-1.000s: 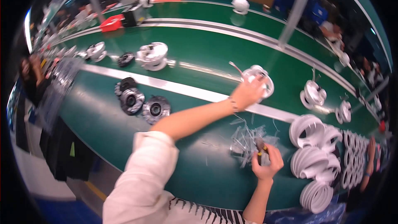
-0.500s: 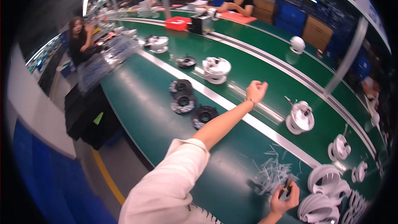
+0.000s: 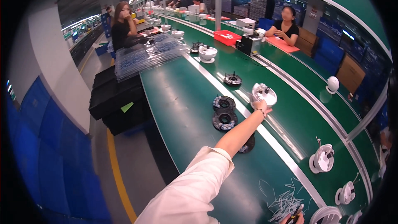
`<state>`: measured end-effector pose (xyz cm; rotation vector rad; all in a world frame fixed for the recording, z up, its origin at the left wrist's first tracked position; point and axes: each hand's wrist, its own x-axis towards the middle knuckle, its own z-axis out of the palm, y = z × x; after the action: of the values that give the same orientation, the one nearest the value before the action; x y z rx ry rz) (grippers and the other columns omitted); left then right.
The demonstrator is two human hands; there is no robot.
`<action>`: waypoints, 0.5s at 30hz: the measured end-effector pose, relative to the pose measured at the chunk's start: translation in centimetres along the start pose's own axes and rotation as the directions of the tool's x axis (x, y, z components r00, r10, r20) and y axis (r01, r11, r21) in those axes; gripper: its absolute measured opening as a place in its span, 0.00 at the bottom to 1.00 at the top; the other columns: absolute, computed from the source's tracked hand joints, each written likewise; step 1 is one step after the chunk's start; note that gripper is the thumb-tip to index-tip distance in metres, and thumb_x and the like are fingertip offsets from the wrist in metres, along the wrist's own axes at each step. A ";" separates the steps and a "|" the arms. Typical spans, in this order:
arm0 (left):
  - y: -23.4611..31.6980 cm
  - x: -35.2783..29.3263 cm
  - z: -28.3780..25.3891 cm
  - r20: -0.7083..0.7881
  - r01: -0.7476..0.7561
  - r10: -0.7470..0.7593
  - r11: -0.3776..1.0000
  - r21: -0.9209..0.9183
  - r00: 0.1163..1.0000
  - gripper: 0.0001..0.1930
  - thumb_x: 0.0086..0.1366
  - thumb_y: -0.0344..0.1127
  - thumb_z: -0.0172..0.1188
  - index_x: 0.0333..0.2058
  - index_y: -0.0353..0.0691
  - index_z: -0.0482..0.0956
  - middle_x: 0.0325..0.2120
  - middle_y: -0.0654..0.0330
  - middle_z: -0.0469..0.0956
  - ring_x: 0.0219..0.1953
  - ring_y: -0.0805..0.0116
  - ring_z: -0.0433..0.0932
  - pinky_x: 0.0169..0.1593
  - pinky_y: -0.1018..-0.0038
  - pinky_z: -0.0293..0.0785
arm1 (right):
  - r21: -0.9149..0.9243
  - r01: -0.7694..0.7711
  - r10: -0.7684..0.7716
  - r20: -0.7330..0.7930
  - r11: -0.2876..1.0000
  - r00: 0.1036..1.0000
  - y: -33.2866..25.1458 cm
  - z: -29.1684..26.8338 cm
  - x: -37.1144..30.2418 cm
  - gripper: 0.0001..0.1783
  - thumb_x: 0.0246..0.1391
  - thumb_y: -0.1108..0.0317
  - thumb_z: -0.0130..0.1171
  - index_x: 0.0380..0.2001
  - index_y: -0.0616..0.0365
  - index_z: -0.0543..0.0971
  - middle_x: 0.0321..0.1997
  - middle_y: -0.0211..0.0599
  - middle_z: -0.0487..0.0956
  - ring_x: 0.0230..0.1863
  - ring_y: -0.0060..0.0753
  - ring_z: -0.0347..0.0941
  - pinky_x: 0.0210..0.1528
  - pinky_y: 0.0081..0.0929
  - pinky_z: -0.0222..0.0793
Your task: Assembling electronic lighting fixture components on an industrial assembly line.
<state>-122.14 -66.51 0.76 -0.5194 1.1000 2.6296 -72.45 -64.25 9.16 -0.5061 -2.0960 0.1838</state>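
My left arm stretches across the bench, and my left hand (image 3: 261,105) grips the near rim of a white round lamp-like housing (image 3: 265,93) with parts inside it. Some of its fingers are hidden by the hand itself. At the lower edge my right hand (image 3: 299,219) is closed around cutting pliers (image 3: 294,214) with black and yellow handles. Beside the pliers lies a heap of thin clear plastic strips (image 3: 284,202). Black ring-shaped parts (image 3: 224,118) sit to the left of my left forearm, one partly covered by it.
More white housings (image 3: 323,159) stand along the green line (image 3: 286,116), with another black ring part (image 3: 232,79) beyond the metal rail. White curved shells (image 3: 325,215) are at the lower right. Clear trays (image 3: 149,54) top black crates (image 3: 116,95) on the left. Two co-workers sit farther off.
My left hand has reached the white housing and closed on its rim; before, it was in the air to the right of it. The view has swung left, leaving my right hand at the lower edge.
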 end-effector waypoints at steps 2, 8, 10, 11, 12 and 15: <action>-0.8 -3.8 1.7 0.099 0.093 -0.111 0.981 0.167 0.989 0.20 0.53 0.28 0.42 0.48 0.39 0.60 0.42 0.52 0.68 0.41 0.52 0.72 0.33 0.54 0.75 | -0.046 -0.002 0.002 0.001 0.999 1.000 0.1 -0.4 0.0 0.08 0.38 0.73 0.57 0.25 0.65 0.74 0.22 0.43 0.73 0.20 0.41 0.69 0.22 0.30 0.65; 4.8 -13.8 -0.8 0.584 0.148 -0.516 0.815 0.561 0.627 0.20 0.47 0.24 0.46 0.43 0.32 0.65 0.38 0.50 0.71 0.41 0.54 0.73 0.40 0.52 0.71 | 0.163 -0.061 0.034 0.164 0.985 0.986 2.0 1.1 -1.7 0.21 0.29 0.73 0.57 0.34 0.67 0.72 0.30 0.47 0.73 0.30 0.46 0.69 0.35 0.32 0.65; 7.2 -17.2 -2.5 0.551 0.116 -0.620 0.716 0.689 0.558 0.21 0.45 0.24 0.44 0.42 0.29 0.65 0.38 0.50 0.71 0.38 0.58 0.74 0.41 0.56 0.72 | 0.197 0.036 -0.070 0.168 0.980 0.983 -0.6 1.0 1.0 0.21 0.26 0.74 0.58 0.33 0.64 0.74 0.27 0.45 0.73 0.26 0.45 0.68 0.31 0.31 0.65; 7.3 -18.7 -3.4 0.500 0.099 -0.667 0.648 0.755 0.552 0.21 0.45 0.24 0.44 0.43 0.28 0.64 0.39 0.50 0.71 0.39 0.60 0.74 0.42 0.59 0.73 | 0.224 0.089 -0.133 0.189 0.971 0.973 -1.2 1.1 2.3 0.23 0.24 0.73 0.59 0.32 0.64 0.74 0.27 0.44 0.73 0.26 0.44 0.68 0.31 0.31 0.65; 7.3 -20.1 -4.5 0.481 0.101 -0.722 0.599 0.795 0.498 0.22 0.45 0.24 0.44 0.44 0.27 0.63 0.39 0.50 0.71 0.39 0.62 0.74 0.42 0.63 0.73 | 0.244 0.099 -0.153 0.213 0.965 0.965 -2.0 1.1 3.4 0.24 0.21 0.73 0.61 0.32 0.63 0.74 0.28 0.43 0.73 0.27 0.42 0.69 0.31 0.31 0.65; 5.7 -23.2 -7.2 0.382 0.038 -0.796 0.450 0.892 0.469 0.20 0.45 0.26 0.46 0.41 0.32 0.65 0.33 0.55 0.72 0.33 0.65 0.76 0.29 0.66 0.78 | 0.226 0.197 -0.262 0.310 0.954 0.914 -3.1 1.1 7.0 0.26 0.18 0.72 0.61 0.32 0.62 0.74 0.30 0.39 0.73 0.29 0.40 0.68 0.32 0.30 0.64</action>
<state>-101.48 -77.61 9.26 0.4743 1.3317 1.2545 -77.57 -63.95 14.96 -0.1107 -2.4207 0.3500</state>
